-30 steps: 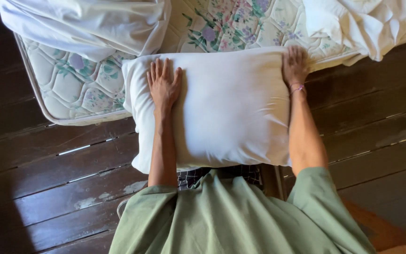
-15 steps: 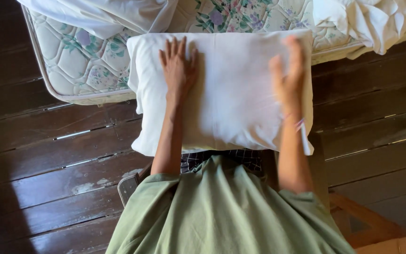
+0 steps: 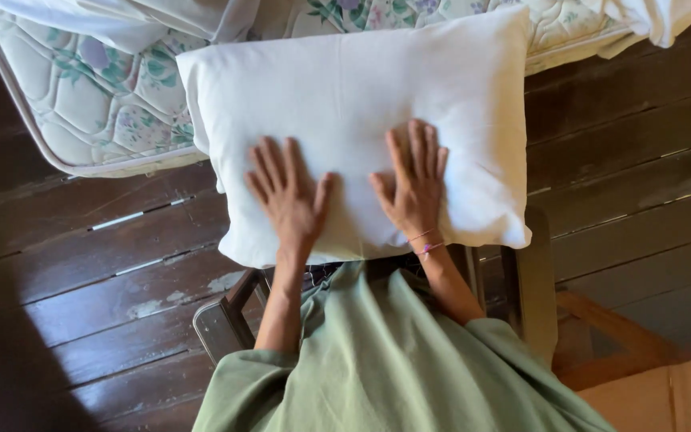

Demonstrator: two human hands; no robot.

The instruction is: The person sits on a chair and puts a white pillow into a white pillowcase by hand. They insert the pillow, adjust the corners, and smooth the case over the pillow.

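A white pillow (image 3: 345, 96) lies across my lap, its far edge resting on the floral quilted mattress (image 3: 81, 104). My left hand (image 3: 285, 196) lies flat on the pillow's lower middle, fingers spread. My right hand (image 3: 413, 184) presses flat beside it, fingers together and pointing away from me, with thin bands on the wrist. Both palms rest on the fabric and hold nothing. My green sleeves and shirt (image 3: 385, 360) fill the bottom of the view.
White sheets (image 3: 121, 20) are bunched on the mattress at top left and top right. I sit on a chair (image 3: 225, 320) on a dark wooden plank floor (image 3: 81, 280). A brown wooden piece (image 3: 633, 376) stands at lower right.
Both hands have slid from the pillow's outer sides to its lower middle, now close together. The pillow appears nearer and larger in view.
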